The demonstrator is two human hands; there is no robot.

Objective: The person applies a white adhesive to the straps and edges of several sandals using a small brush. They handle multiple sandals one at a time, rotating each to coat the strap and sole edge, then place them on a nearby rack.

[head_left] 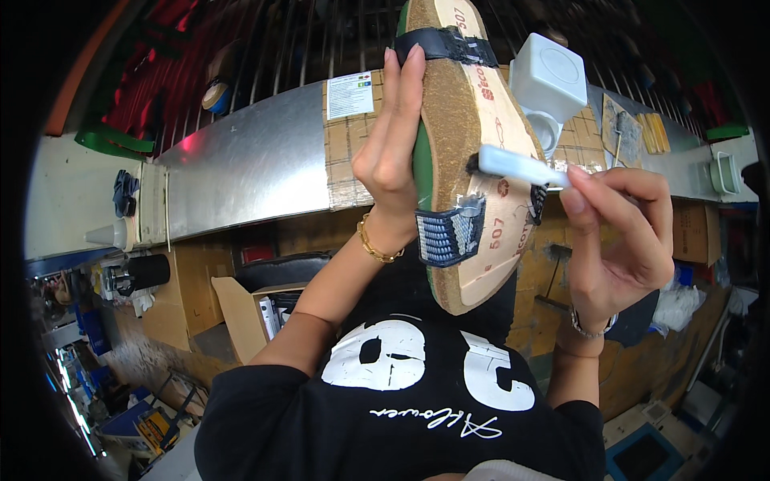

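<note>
My left hand (391, 152) grips the left edge of a sandal sole (473, 152) held upright with its tan underside toward me. The sole has a green edge, a black strap folded over near the top and blue woven strap ends tucked under its lower part. My right hand (618, 232) holds a white-handled brush (521, 167) whose dark tip touches the middle of the sole's underside. A gold bracelet sits on my left wrist, and a beaded one on my right.
A metal-topped workbench (249, 168) runs behind the sole, with a white square container (549, 80) at its right. A white cone (108, 235) and a black cylinder (144, 272) stand at the left. Cardboard boxes (241, 309) and clutter lie below.
</note>
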